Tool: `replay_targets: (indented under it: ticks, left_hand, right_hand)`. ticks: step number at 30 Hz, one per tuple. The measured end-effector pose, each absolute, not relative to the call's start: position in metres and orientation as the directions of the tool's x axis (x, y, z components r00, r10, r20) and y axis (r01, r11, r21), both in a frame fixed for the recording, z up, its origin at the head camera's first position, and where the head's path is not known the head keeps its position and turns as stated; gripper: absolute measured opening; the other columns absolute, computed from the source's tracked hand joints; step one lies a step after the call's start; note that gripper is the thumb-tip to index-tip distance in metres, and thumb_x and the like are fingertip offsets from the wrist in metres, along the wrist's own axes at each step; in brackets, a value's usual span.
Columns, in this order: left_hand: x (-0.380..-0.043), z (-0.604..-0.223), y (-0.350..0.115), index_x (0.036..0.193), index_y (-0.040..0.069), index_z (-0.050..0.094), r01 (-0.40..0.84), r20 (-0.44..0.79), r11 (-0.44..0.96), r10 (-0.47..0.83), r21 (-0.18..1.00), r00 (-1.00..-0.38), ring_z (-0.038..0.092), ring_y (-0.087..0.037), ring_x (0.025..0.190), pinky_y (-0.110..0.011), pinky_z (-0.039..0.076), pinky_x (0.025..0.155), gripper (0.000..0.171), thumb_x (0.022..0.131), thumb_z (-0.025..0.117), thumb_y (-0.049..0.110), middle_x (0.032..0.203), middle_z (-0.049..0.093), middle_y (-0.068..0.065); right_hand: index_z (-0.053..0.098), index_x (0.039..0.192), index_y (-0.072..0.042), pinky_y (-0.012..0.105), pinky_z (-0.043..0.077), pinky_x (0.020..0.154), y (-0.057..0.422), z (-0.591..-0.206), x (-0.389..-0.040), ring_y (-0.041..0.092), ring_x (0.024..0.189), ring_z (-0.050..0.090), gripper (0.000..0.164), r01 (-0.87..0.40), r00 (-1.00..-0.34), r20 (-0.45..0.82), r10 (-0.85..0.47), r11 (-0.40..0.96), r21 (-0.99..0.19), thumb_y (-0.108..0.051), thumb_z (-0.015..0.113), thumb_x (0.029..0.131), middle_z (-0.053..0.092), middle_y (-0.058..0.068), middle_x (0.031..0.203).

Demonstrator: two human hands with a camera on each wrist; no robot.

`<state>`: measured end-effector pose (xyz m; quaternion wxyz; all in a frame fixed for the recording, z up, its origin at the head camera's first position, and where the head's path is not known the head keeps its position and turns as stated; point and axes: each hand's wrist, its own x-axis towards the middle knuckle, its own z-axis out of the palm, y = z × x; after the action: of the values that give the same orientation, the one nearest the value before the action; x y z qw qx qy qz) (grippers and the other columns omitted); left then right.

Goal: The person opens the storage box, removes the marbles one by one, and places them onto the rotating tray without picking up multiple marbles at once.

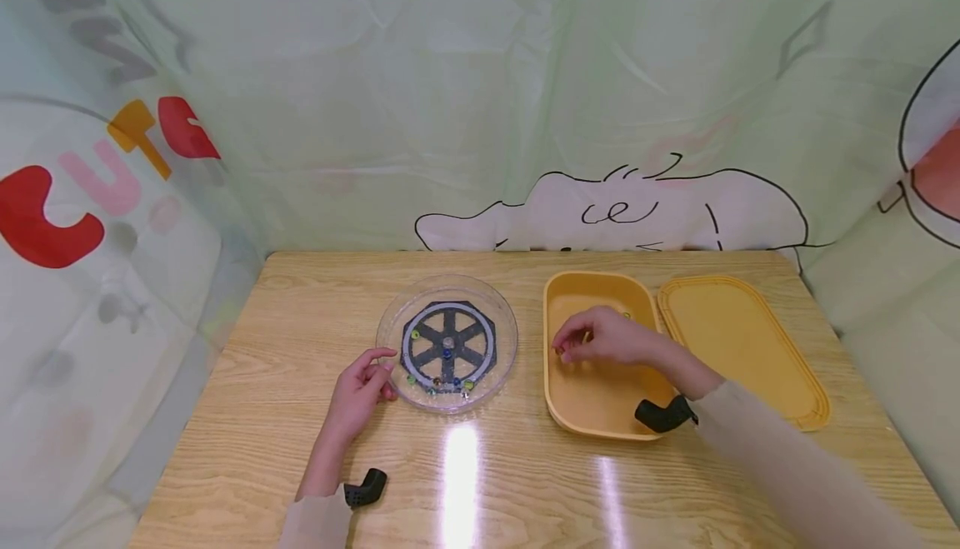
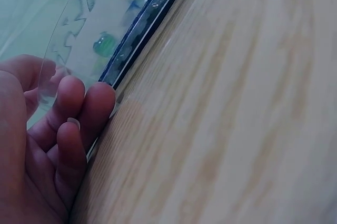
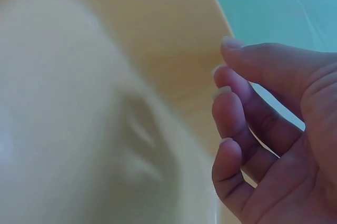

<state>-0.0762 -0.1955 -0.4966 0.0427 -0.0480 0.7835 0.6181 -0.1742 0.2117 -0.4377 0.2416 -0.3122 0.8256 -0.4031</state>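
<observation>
Over the yellow bin (image 1: 600, 428), towards its left wall, the right hand (image 1: 606, 336) pinches a tiny orange-red thing, apparently a marble (image 1: 558, 351). In the right wrist view the bent right fingers (image 3: 229, 113) and thumb hide it. A clear round dish (image 1: 447, 282) stands to the left, holding a dark spoked wheel-like piece (image 1: 427, 370) and several small glass marbles, among them a green one (image 1: 416, 335) and a blue one (image 1: 447, 354). Its left rim lies between the curled fingers of the left hand (image 1: 360, 389). In the left wrist view, a green marble (image 2: 105, 44) shows through the dish's clear wall.
Right of the bin lies a yellow lid (image 1: 738, 341), flat on the wooden table (image 1: 292, 307). Another yellow-green marble (image 1: 627, 315) shows inside the bin, beyond the right hand. Printed curtains (image 1: 375, 99) hang behind the table and at both sides.
</observation>
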Motion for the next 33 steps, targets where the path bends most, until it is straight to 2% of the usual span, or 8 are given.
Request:
replay_targets:
  ticks: [3, 15, 23, 27, 33]
  left_hand:
    - [-0.073, -0.485, -0.193, 0.126, 0.000, 0.061, -0.129, -0.129, 0.232, -0.014, 0.964, -0.992, 0.063, -0.025, 0.067, -0.030, 0.055, 0.066, 0.026, 0.103, 0.055, 0.010, 0.070, 0.061, -0.014]
    - [-0.074, -0.488, -0.193, 0.125, -0.002, 0.060, -0.129, -0.129, 0.210, -0.015, 0.969, -0.992, 0.062, -0.024, 0.065, -0.029, 0.054, 0.064, 0.025, 0.103, 0.054, 0.008, 0.070, 0.060, -0.014]
    - [-0.080, -0.512, -0.199, 0.127, 0.006, 0.062, -0.169, -0.164, 0.204, -0.041, 0.964, -0.986, 0.063, -0.024, 0.066, -0.029, 0.055, 0.066, 0.026, 0.103, 0.056, 0.012, 0.071, 0.060, -0.016]
    - [-0.081, -0.520, -0.202, 0.125, 0.009, 0.063, -0.146, -0.140, 0.217, -0.040, 0.965, -0.989, 0.063, -0.022, 0.066, -0.029, 0.056, 0.066, 0.024, 0.103, 0.057, 0.016, 0.070, 0.059, -0.014]
    - [-0.080, -0.523, -0.202, 0.123, 0.011, 0.064, -0.103, -0.096, 0.237, -0.039, 0.966, -0.995, 0.063, -0.024, 0.065, -0.030, 0.056, 0.066, 0.023, 0.103, 0.057, 0.017, 0.068, 0.058, -0.012]
  right_hand:
    - [0.076, 0.102, -0.009, 0.026, 0.051, 0.070, 0.213, -0.438, -0.173, 0.017, 0.079, 0.059, 0.015, -0.301, -0.719, -0.134, -0.682, 0.479, -0.824, -0.012, 0.077, 0.088, 0.069, -0.003, 0.086]
    - [0.075, 0.107, -0.007, 0.028, 0.047, 0.072, 0.200, -0.425, -0.165, 0.018, 0.084, 0.058, 0.018, -0.297, -0.842, 0.004, -0.540, 0.457, -0.838, -0.012, 0.075, 0.090, 0.072, 0.000, 0.096]
    - [0.073, 0.113, -0.002, 0.026, 0.050, 0.075, 0.176, -0.424, -0.152, 0.019, 0.090, 0.060, 0.023, -0.235, -0.892, 0.037, -0.451, 0.392, -0.890, -0.012, 0.072, 0.092, 0.070, 0.004, 0.101]
    - [0.072, 0.114, -0.001, 0.026, 0.051, 0.076, 0.161, -0.422, -0.146, 0.022, 0.089, 0.059, 0.024, -0.208, -0.912, 0.043, -0.407, 0.370, -0.905, -0.012, 0.071, 0.093, 0.071, 0.005, 0.104]
    - [0.073, 0.111, -0.004, 0.028, 0.049, 0.073, 0.141, -0.421, -0.141, 0.023, 0.085, 0.057, 0.020, -0.234, -0.918, 0.088, -0.386, 0.350, -0.907, -0.011, 0.072, 0.092, 0.071, 0.004, 0.101]
